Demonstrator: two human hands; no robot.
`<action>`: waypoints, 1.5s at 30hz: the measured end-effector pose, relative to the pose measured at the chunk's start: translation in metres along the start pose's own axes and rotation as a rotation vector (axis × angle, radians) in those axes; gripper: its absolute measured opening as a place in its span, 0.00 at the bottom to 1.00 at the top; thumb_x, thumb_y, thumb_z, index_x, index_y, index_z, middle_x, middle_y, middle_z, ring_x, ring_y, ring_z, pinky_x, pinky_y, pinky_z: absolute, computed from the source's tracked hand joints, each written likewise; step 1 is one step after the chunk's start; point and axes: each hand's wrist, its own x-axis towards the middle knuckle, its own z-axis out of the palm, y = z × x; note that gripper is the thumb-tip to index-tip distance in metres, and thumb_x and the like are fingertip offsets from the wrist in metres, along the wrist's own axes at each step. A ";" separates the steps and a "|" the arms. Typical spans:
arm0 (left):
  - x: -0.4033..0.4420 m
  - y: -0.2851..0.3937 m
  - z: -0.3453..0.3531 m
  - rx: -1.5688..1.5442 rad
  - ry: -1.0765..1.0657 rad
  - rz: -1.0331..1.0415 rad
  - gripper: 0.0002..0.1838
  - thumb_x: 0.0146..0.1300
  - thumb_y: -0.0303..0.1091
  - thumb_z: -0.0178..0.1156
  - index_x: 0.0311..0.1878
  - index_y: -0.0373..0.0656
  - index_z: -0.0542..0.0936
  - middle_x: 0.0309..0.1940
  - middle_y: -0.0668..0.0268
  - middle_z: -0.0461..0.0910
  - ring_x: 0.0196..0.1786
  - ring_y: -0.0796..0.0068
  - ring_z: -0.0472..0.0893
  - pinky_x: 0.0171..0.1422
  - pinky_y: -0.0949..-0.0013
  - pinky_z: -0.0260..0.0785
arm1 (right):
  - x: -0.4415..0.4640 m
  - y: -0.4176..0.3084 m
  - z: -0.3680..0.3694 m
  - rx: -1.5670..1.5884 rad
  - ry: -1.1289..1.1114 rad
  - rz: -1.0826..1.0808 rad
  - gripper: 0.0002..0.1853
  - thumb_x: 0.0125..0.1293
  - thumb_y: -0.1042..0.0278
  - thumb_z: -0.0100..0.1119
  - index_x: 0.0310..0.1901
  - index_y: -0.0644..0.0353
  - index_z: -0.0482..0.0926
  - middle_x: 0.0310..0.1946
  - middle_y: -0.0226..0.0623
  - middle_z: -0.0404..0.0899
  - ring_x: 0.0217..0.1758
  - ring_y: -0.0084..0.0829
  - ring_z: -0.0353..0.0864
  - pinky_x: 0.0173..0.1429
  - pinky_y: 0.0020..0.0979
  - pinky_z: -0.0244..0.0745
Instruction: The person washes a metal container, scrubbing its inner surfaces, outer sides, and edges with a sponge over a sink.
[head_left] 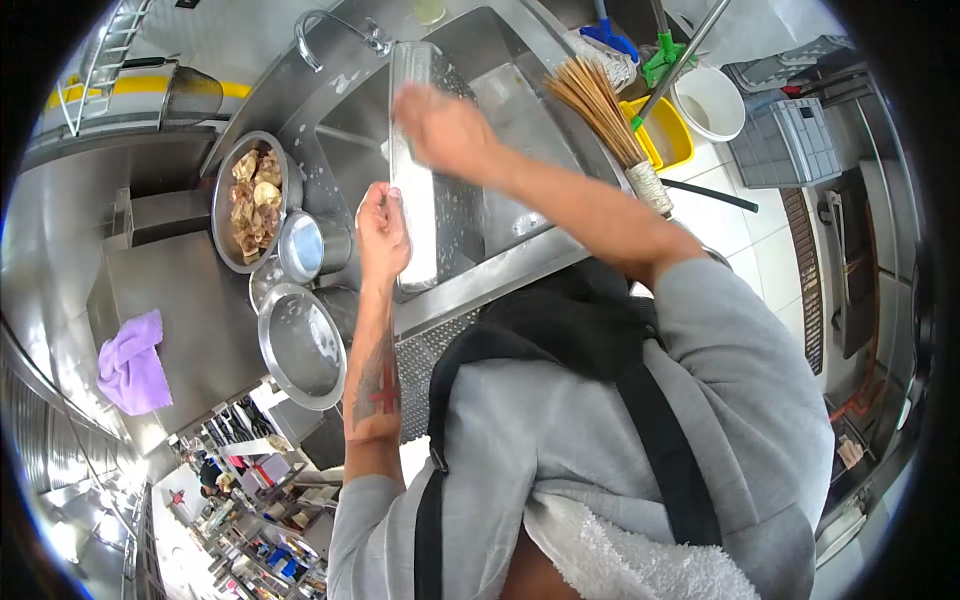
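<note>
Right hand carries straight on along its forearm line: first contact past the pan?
Probably the faucet. The right hand is over or on the pan, heading roughly at the spout. Hand's blurred and height unclear, so it might pass under.

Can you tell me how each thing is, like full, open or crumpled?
Pan: shiny, with white specks, maybe foam
Left hand: fingers curled at the pan's edge
Right hand: blurred, over the pan; grip unclear
Tap: no water stream showing
Food bowl: holding lumps of food
Other bowl: no food inside, white marks
Purple cloth: crumpled
Twig broom: bound together
White bucket: open
</note>
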 end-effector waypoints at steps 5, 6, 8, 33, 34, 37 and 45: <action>-0.014 0.010 0.009 -0.056 0.017 0.017 0.13 0.83 0.38 0.50 0.42 0.40 0.75 0.20 0.80 0.66 0.22 0.90 0.60 0.25 0.73 0.52 | 0.048 0.054 -0.013 -0.101 -0.245 0.407 0.12 0.68 0.68 0.56 0.47 0.61 0.85 0.45 0.48 0.87 0.46 0.50 0.89 0.47 0.49 0.84; -0.014 0.012 0.007 0.052 -0.004 -0.013 0.13 0.84 0.38 0.50 0.43 0.40 0.75 0.20 0.80 0.67 0.22 0.90 0.61 0.25 0.72 0.52 | 0.043 0.049 -0.010 -0.100 -0.243 0.406 0.12 0.68 0.68 0.56 0.47 0.61 0.85 0.45 0.48 0.87 0.46 0.50 0.89 0.47 0.49 0.84; -0.009 -0.006 0.002 0.035 0.016 -0.001 0.12 0.84 0.38 0.50 0.43 0.40 0.75 0.20 0.80 0.68 0.22 0.90 0.62 0.25 0.73 0.53 | 0.020 0.028 -0.003 -0.042 -0.255 0.297 0.13 0.68 0.69 0.56 0.50 0.62 0.84 0.46 0.49 0.86 0.48 0.50 0.89 0.47 0.49 0.84; 0.032 -0.035 0.010 0.083 -0.030 0.157 0.15 0.82 0.38 0.53 0.41 0.38 0.80 0.24 0.75 0.72 0.30 0.84 0.68 0.36 0.69 0.63 | -0.052 -0.030 -0.042 0.095 -0.274 0.066 0.13 0.71 0.65 0.61 0.51 0.61 0.87 0.53 0.44 0.88 0.66 0.44 0.82 0.69 0.44 0.79; 0.041 -0.044 0.013 0.159 -0.097 0.135 0.15 0.82 0.39 0.53 0.41 0.38 0.80 0.24 0.75 0.72 0.30 0.83 0.68 0.37 0.69 0.65 | -0.056 -0.013 -0.028 0.157 -0.297 0.200 0.10 0.69 0.67 0.60 0.46 0.60 0.87 0.52 0.43 0.88 0.65 0.44 0.82 0.67 0.44 0.79; 0.069 -0.102 0.036 0.026 -0.145 -0.017 0.17 0.81 0.41 0.54 0.41 0.38 0.80 0.23 0.73 0.71 0.29 0.83 0.67 0.37 0.69 0.65 | -0.066 0.010 0.001 0.171 -0.379 0.366 0.09 0.67 0.68 0.59 0.43 0.59 0.86 0.51 0.42 0.87 0.65 0.45 0.82 0.66 0.45 0.79; 0.068 -0.164 0.074 0.019 -0.149 -0.307 0.21 0.80 0.45 0.58 0.33 0.39 0.85 0.26 0.77 0.76 0.32 0.84 0.71 0.40 0.71 0.68 | -0.122 0.026 0.050 -0.001 -0.441 0.320 0.14 0.69 0.67 0.57 0.53 0.62 0.81 0.59 0.45 0.83 0.68 0.51 0.78 0.69 0.44 0.77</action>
